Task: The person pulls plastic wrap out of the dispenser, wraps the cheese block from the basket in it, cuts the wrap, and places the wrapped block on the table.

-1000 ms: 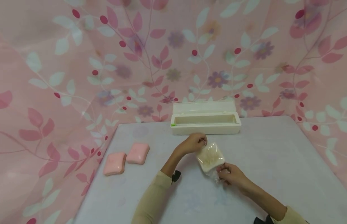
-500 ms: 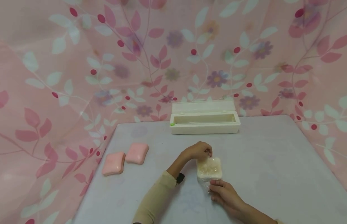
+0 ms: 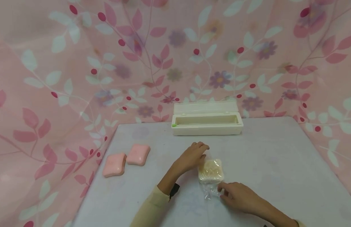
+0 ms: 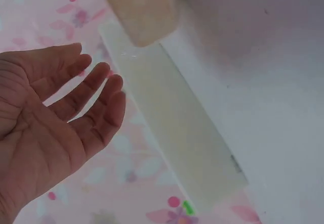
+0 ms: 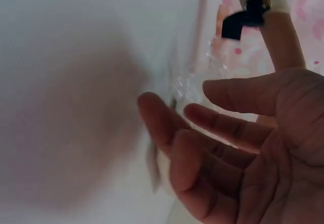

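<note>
A square cream bar (image 3: 210, 171), which looks like soap, lies on the table in clear plastic wrap (image 3: 209, 190) that trails off its near side. My left hand (image 3: 192, 155) hovers at the bar's far left corner, and in the left wrist view that hand (image 4: 71, 102) has relaxed, parted fingers beside the bar (image 4: 144, 14). Close to the wrap's near right edge is my right hand (image 3: 239, 196). The right wrist view shows this hand (image 5: 233, 143) with loosely bent fingers and a gap to the thumb, the crinkled wrap (image 5: 195, 85) just beyond.
Two pink pillow-shaped bars (image 3: 114, 165) sit side by side at the left of the white table (image 3: 277, 164). At the back stands a long cream box (image 3: 207, 130), its lid raised and a green tab at its left end. Floral cloth (image 3: 164, 63) hangs behind.
The wrapped bar has come nearer to me and turned squarer to the table. Both hands have let go of the wrap, the left drawing leftward and the right a little rightward.
</note>
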`<state>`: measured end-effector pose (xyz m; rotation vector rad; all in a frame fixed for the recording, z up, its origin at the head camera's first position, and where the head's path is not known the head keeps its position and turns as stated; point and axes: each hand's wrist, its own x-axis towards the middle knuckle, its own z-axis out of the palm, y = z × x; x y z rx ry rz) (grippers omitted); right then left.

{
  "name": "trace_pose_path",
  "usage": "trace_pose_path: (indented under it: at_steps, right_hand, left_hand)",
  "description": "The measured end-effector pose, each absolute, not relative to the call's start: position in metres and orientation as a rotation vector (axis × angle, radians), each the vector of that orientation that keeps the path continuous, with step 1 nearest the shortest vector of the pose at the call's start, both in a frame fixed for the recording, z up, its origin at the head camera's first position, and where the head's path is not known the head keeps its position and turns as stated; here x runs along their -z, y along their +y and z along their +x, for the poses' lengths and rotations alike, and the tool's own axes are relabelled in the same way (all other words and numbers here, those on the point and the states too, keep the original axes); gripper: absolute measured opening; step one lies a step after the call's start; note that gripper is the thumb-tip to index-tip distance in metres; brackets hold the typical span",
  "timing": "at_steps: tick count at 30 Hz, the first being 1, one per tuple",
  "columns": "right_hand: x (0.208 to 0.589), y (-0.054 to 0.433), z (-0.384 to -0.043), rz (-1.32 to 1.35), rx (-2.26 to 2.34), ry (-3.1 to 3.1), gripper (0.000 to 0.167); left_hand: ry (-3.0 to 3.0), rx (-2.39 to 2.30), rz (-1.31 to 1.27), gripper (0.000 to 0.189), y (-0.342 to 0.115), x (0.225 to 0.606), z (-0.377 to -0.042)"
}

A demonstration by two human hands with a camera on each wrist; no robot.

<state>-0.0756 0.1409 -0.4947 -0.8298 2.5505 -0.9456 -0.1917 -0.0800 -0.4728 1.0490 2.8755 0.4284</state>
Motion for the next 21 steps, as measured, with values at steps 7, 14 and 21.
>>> trace_pose_path:
  at_steps: [7, 14, 21]
  right_hand:
    - [0.485, 0.14, -0.084, -1.157, 0.847, 2.742, 0.017]
    - [0.505, 0.136, -0.093, -1.69, 0.502, 2.791, 0.049]
    - [0.524, 0.13, -0.094, -1.815, 0.406, 2.895, 0.041]
  left_hand:
    - [2.718, -0.416, 1.343, 0.009, -0.094, 0.468, -0.143]
    - [2.632, -0.283, 1.539, 0.043, -0.097, 0.487, -0.108]
    - [2.686, -0.055, 1.519, 0.044, -0.094, 0.504, -0.096]
